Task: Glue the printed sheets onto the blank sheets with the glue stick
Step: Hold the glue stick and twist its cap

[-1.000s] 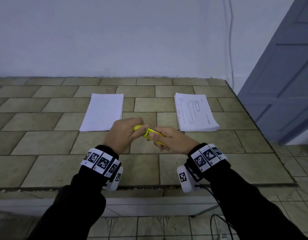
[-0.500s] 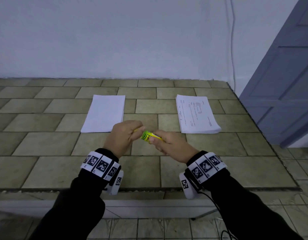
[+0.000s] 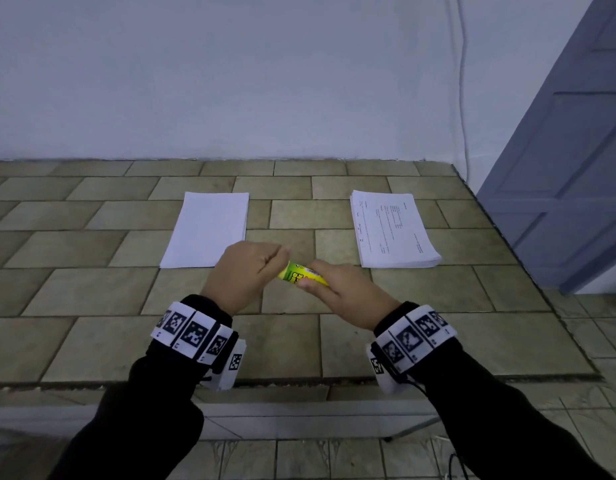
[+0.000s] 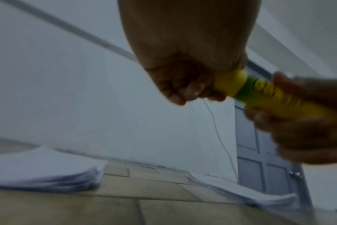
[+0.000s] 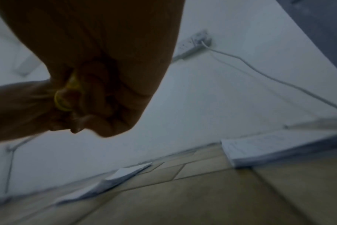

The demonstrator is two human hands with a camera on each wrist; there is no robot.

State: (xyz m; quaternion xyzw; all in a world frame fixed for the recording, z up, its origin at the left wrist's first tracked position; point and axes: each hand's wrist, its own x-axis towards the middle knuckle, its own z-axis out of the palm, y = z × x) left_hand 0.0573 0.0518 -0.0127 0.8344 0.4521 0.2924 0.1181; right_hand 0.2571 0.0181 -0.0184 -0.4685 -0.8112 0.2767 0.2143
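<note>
A yellow and green glue stick is held between both hands above the tiled counter. My left hand grips its yellow cap, fingers curled round it. My right hand grips the barrel; in the right wrist view only a sliver of the glue stick shows inside the fist. A stack of blank sheets lies behind the left hand. A stack of printed sheets lies further right, behind the right hand.
A white wall rises behind the counter, with a thin cable hanging down it. A grey-blue door stands off the counter's right edge. The counter's front edge runs just under my wrists.
Both hands have stayed joined on the glue stick. More of the green label now shows between them than a second ago, and the hands have shifted slightly.
</note>
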